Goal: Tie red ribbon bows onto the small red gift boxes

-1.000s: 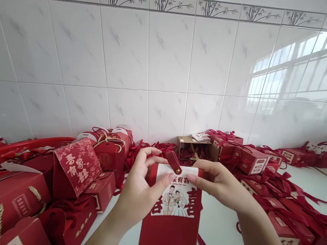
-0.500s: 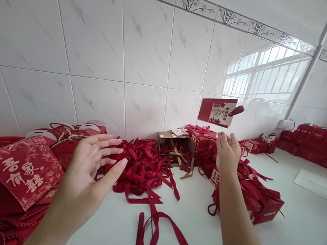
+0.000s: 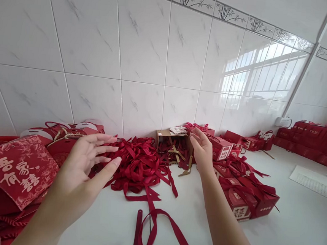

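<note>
On the tabletop, by its back edge, ribbons lie left of a carton bearing cards, boxes right of it

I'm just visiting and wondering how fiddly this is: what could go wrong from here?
The ribbon pile lies in loose, overlapping loops, so pulling one could drag or knot others. The right hand is close to the loose white cards on top of the open carton; a bump might scatter them. The left hand, fingers spread beside the pile, could catch a loop.
</note>
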A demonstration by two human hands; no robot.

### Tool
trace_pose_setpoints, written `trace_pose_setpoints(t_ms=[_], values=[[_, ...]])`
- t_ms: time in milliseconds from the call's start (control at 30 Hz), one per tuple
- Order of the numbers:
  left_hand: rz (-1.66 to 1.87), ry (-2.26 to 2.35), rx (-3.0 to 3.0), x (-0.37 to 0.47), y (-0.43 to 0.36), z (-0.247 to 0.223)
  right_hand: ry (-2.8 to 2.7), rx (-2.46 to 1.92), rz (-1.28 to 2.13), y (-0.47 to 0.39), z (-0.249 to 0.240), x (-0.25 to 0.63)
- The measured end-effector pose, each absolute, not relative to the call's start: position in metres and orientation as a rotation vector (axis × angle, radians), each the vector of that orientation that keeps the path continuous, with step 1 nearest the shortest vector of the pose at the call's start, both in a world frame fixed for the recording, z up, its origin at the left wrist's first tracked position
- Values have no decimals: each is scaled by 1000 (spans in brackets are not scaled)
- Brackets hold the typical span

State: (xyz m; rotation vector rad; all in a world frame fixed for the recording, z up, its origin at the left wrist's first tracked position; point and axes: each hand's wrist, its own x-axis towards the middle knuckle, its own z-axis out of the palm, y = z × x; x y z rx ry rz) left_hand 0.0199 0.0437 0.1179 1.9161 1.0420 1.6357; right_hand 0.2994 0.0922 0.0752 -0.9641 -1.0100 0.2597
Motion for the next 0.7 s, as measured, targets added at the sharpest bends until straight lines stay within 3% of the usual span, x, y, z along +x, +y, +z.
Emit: trace_pose_setpoints(t_ms=[267, 500, 700], values=[[1764, 1067, 1817, 5, 29, 130, -1310, -1371, 275, 104, 57, 298], [1929, 1028, 1751, -6, 24, 139, -1590, -1441, 462, 126, 17, 292], [1958, 944, 1774, -7, 26, 140, -1563, -1376, 425, 139, -25, 293]])
